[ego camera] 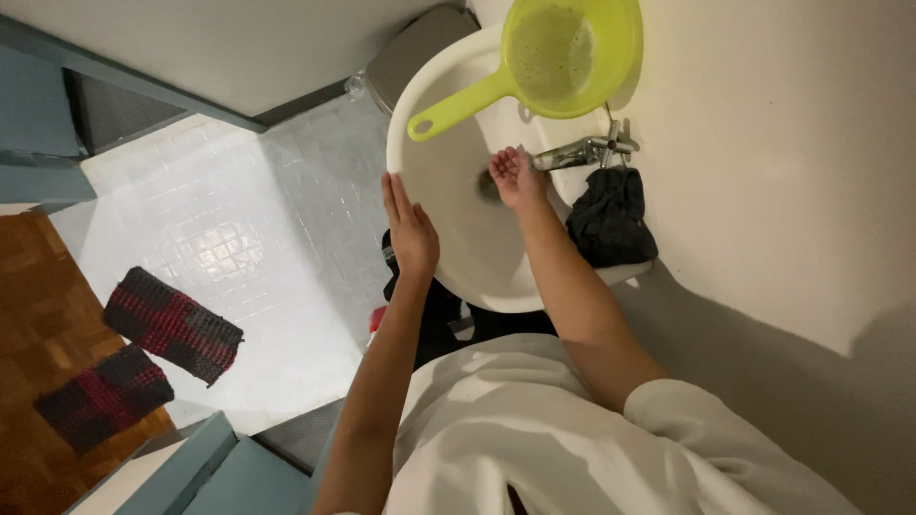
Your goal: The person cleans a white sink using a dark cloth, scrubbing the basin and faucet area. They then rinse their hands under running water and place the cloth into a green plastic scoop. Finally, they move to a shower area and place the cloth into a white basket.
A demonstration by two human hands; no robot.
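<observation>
Left hand (410,229) flat on white sink (448,181) rim, fingers together; right hand (517,176) cupped under tap (582,151); green colander (563,52) beyond fingertips, likely light, stiff, wet-slippery, best gripped by handle

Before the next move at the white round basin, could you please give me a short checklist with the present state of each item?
1. Right hand under the spout of the chrome tap: ok, cupped just below it.
2. Water running from the tap: cannot tell, no stream is visible.
3. Left hand placed: ok, flat at the near rim of the white round basin, holding nothing.
4. Lime-green plastic strainer steady: ok, it rests on the basin's far rim, handle pointing over the bowl.
5. Dark crumpled cloth out of the bowl: ok, it lies on the ledge beside the tap.
6. Drain open: cannot tell, the right hand partly covers it.
</observation>
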